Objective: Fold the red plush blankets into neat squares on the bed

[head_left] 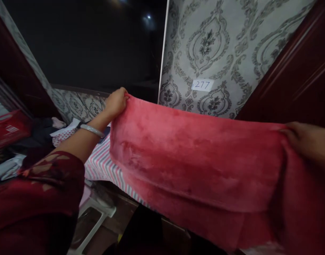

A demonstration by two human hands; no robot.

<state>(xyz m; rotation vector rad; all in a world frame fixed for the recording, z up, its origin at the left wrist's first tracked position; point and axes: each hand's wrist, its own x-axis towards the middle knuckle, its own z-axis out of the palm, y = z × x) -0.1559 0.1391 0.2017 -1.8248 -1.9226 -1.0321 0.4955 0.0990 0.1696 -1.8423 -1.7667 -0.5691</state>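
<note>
A large red plush cloth (194, 156) is stretched between my two hands. My left hand (117, 102) is closed on its upper left corner, with a pale bangle on the wrist. At the right edge of the view, my right hand (305, 140) pinches the upper right part, and a fold of the cloth hangs down beneath it. The cloth's lower part droops toward me over a striped fabric (102, 159) in white, grey and pink. What lies behind the cloth is hidden.
A dark TV screen (98, 46) rises behind, next to patterned wallpaper (210, 39) bearing a paper label (203, 84) marked 277. Piled clothes and a red bag (11, 127) are at left. Below stands a white stool (96, 216); a dark wooden door frame (292, 71) is at right.
</note>
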